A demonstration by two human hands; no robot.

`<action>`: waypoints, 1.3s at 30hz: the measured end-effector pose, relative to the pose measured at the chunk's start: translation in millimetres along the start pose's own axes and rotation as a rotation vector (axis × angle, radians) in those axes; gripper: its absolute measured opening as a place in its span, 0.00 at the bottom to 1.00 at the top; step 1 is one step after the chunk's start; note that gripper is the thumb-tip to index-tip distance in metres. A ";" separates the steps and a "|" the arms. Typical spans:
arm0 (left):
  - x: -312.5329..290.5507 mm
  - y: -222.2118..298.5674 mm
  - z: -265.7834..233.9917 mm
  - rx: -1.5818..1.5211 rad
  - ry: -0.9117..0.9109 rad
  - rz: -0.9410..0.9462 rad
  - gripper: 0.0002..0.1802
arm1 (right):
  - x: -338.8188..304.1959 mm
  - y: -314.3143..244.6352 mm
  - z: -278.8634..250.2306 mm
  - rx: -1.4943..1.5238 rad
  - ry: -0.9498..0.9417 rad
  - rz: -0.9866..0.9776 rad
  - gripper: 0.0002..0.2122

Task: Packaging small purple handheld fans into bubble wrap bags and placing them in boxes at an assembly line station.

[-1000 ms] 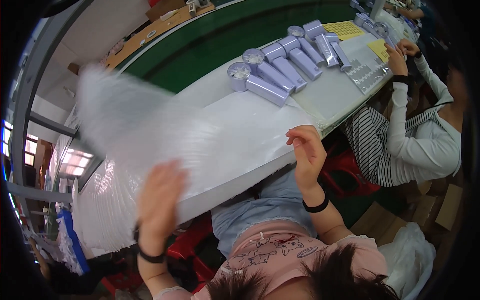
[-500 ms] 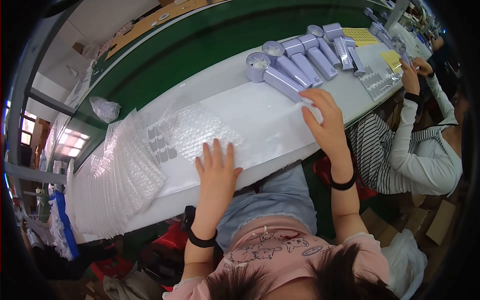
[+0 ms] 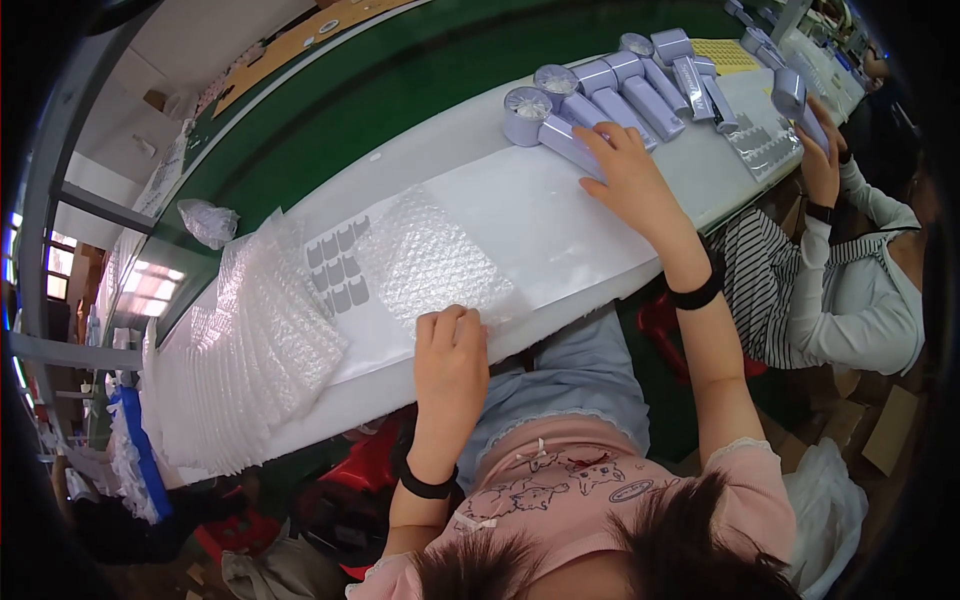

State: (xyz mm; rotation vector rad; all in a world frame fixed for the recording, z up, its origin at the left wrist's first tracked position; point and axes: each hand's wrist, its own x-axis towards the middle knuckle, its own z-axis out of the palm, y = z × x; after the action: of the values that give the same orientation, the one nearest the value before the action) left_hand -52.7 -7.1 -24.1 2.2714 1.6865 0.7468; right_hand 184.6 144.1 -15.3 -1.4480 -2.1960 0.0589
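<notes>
Several lavender handheld fans lie in a slanted row toward the back right of the table. My right hand is closed over the handle of the nearest fan, thumb on the near side and fingers across the top. A clear bubble wrap bag lies flat in front of me on a white sheet. At its near edge, the fingers of my left hand are curled together on the plastic; the fingertips are partly hidden.
A fanned stack of bubble wrap bags covers the table's left end. Grey stickers lie beside the flat bag. Further right are a grey sticker sheet and a yellow sheet. A co-worker sits at right, holding a fan.
My right hand has moved from beside the nearest fan's handle end onto the handle. My left hand has drawn back to the bag's near edge and curled its fingers. The co-worker's fan has been turned.
</notes>
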 end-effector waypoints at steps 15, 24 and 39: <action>22.0 24.3 19.6 0.062 -0.072 -0.172 0.10 | -22.0 -12.6 -16.9 0.167 -0.105 0.062 0.22; 27.8 14.4 29.5 0.239 0.034 0.105 0.18 | -56.7 -32.3 -0.5 0.095 -0.123 0.182 0.26; 31.6 10.4 16.1 -0.341 0.080 -0.374 0.14 | -109.6 -21.7 -39.1 1.486 -0.389 0.565 0.30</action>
State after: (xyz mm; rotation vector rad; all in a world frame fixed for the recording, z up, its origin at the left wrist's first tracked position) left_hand -29.0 21.2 -24.5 1.6602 1.7855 0.9559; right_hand 216.5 30.1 -16.8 -1.0117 -1.1420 1.8029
